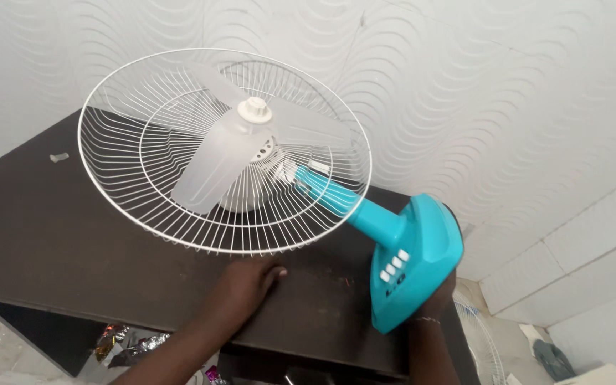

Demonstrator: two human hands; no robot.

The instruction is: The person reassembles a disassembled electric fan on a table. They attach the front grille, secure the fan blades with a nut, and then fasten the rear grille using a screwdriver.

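A table fan lies tilted on a dark brown table (51, 228). Its white wire rear guard (144, 207) faces up with translucent white blades (215, 167) and a white hub cap (255, 110) inside. A teal neck (336, 199) leads to the teal base (422, 257), which carries white buttons. My right hand (438, 296) grips the base from underneath, mostly hidden behind it. My left hand (245, 281) rests flat on the table just under the guard's near rim, holding nothing.
A white wall with a wavy relief pattern (507, 85) stands behind the table. A small pale scrap (58, 157) lies on the table's far left. Shiny wrappers (126, 344) lie on the floor below. Another white wire guard (483, 342) leans on the floor at the right.
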